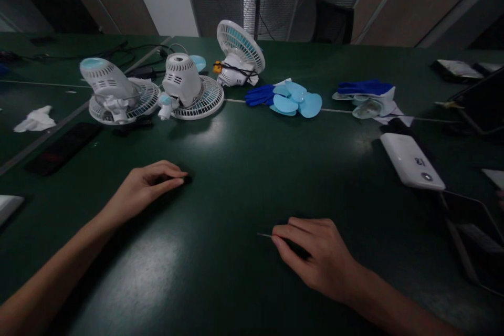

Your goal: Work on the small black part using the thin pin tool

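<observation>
Thin metallic rod (265,234) juts from the fingertips of the right hand (317,249), just above or on the dark green surface (236,168), near the middle and toward the person; its tip points left. The right thumb and index finger are pinched on it, with the other fingers curled behind. Farther off and to the left, the left hand (147,184) reaches in with thumb and index finger close together at a small dark piece (188,179); I cannot tell whether they grip it or only touch it. The two hands are well apart.

Beyond the left hand, two white fans (183,81) rest with their grilles down, side by side. Another fan (238,52) sits behind and to their right, its grille raised. A light-blue fan blade (297,98) lies beside a blue glove (260,95); a blue-and-white glove bundle (366,95) lies farther right. A white device (411,160) lies beyond the right hand, and a dark phone (63,148) lies left of the left hand.
</observation>
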### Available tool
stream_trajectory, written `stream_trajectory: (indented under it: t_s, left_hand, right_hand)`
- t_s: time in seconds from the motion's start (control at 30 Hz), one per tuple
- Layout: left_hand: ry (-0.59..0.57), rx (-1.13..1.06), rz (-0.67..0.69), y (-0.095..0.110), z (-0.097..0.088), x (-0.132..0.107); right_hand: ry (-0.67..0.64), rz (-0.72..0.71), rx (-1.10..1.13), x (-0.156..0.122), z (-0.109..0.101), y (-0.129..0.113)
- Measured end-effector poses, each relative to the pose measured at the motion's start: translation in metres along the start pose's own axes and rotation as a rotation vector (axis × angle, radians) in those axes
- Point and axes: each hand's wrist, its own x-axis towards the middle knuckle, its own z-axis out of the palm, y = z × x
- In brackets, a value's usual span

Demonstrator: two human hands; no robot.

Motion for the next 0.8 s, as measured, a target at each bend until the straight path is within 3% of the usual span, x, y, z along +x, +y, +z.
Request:
stream_trajectory:
  t_s: [0.2,0.33,0.8]
  left_hand:
    - [-0.276,-0.094,0.296,0.049,0.087,-0.018]
    - [-0.356,-0.103,0.373,0.068,0.121,-0.026]
    - [-0.391,-0.086,0.4,0.068,0.118,-0.026]
  right_hand:
    - [0.018,-0.006,-0.012,0.002,0.0,-0.002]
    - [0.014,-0.005,-0.034,0.001,-0.001,-0.002]
    - [-0.01,0.01,-0.008,-0.001,-0.006,-0.001]
